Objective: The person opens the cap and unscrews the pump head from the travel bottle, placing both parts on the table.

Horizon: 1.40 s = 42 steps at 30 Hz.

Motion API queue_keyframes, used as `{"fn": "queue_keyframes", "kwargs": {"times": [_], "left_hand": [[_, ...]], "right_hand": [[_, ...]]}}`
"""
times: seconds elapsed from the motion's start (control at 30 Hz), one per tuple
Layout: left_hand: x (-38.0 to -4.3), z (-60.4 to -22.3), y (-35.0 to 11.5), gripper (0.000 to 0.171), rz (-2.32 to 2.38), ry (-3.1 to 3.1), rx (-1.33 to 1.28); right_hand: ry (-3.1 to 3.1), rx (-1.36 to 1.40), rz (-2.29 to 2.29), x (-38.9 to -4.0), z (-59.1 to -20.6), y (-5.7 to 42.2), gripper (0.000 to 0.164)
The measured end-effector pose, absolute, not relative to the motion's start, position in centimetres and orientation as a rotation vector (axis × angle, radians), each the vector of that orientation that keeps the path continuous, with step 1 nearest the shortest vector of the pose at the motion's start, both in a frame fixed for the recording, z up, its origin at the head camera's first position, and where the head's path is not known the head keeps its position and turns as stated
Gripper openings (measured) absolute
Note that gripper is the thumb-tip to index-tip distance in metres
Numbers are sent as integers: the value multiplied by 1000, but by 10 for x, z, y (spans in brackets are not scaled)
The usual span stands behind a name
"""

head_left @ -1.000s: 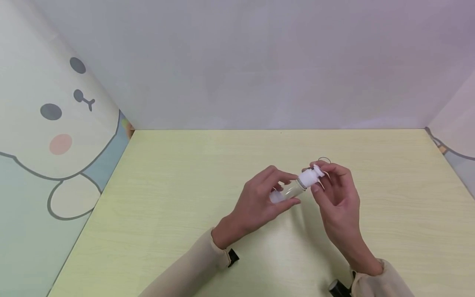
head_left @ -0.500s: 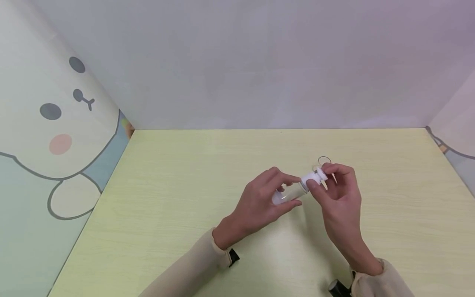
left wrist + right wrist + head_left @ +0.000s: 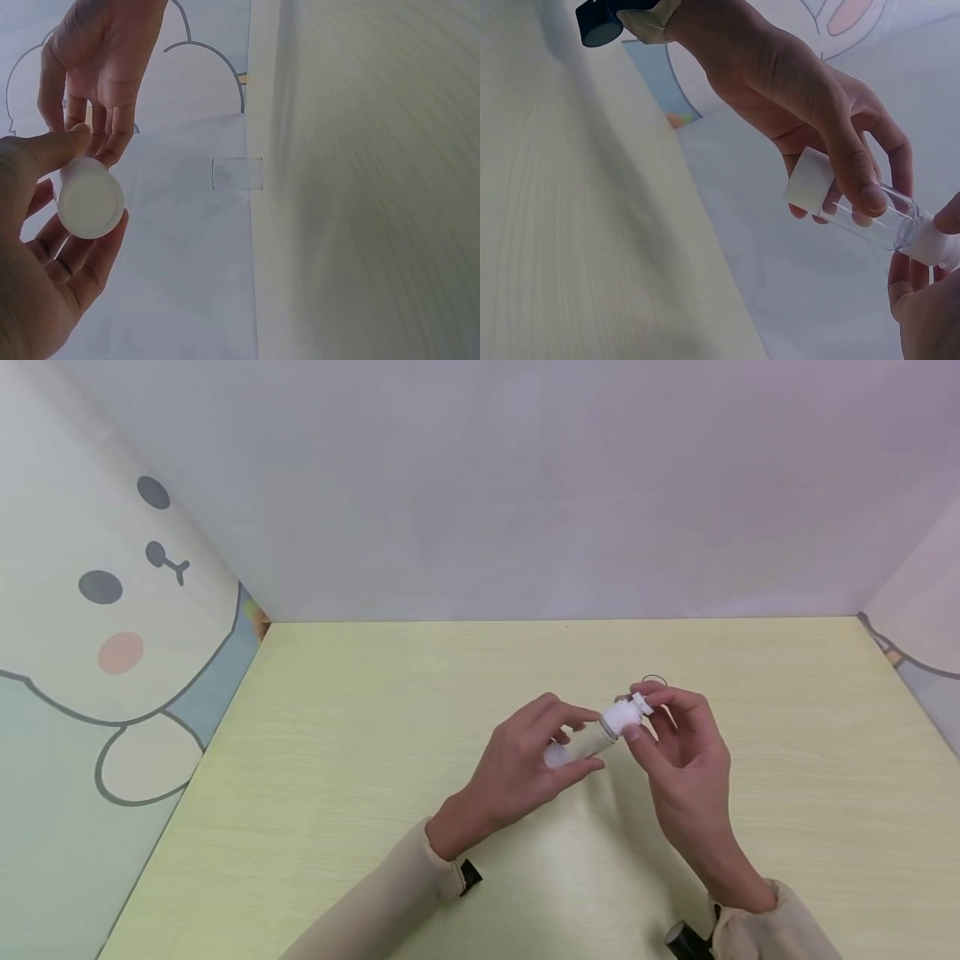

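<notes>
A small clear bottle [image 3: 596,743] with a white cap and a white base is held tilted above the table, cap end toward the right. My left hand [image 3: 521,768] grips its clear body between thumb and fingers. At the white cap [image 3: 621,716], my right hand [image 3: 686,768] pinches with thumb and fingertips. The left wrist view faces the round white base [image 3: 91,201]. In the right wrist view the transparent body [image 3: 874,225] appears to have nothing inside, and the cap [image 3: 928,244] is partly covered by right-hand fingers.
The pale wooden table [image 3: 375,710] lies below, with a plain light wall [image 3: 525,493] behind it. A thin dark loop [image 3: 655,677] shows just beyond the right fingers. Cartoon-printed panels [image 3: 75,710] flank the table. Both wrists carry black camera mounts [image 3: 686,939].
My right thumb has come up onto the cap, and the right fingers shifted around it. The bottle moved slightly right, then back left, still in my left hand.
</notes>
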State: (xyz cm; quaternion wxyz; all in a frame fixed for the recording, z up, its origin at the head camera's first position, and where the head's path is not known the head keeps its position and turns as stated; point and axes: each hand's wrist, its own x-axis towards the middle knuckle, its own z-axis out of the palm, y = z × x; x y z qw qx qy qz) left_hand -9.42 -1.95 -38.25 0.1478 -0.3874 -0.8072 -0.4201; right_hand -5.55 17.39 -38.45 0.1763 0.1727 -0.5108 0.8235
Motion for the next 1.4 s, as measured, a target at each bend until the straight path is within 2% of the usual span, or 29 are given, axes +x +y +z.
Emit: {"fn": "queue_keyframes", "kwargs": {"times": [0.27, 0.57, 0.73, 1.07, 1.4], "left_hand": [[-94, -382, -19, 46, -1232, -2321, -1106], [-94, -382, -17, 45, -1193, -2303, -1130], [-95, -382, -17, 45, -1160, -2314, -1130], [-97, -381, -17, 45, -1172, -2315, -1121], [-93, -382, -18, 44, -1202, -2308, -1114]], "right_hand": [[-1426, 560, 2338, -56, -386, 174, 45], [-1576, 227, 2287, -55, -380, 171, 47], [-1602, 171, 2303, -54, -378, 170, 44], [-1398, 428, 2344, -58, -384, 170, 42], [-1386, 370, 2351, -53, -385, 167, 42]]}}
